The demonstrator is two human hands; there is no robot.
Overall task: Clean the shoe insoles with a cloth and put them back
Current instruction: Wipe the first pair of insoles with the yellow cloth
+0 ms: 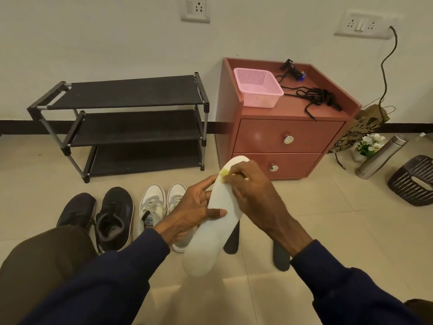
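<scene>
Insole point(210, 240) axis near-left to far-right; L hand point(189, 207) grips mid, R hand point(248, 191) pinches cloth point(224, 171) on far end.

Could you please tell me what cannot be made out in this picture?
All in the head view:
The yellow cloth is mostly hidden under the right hand; only a corner shows.
The dark insoles on the floor are partly covered by the white insole and the right forearm.
The white shoes are partly hidden behind the left hand.
The dark basket is cut off by the right edge.
</scene>
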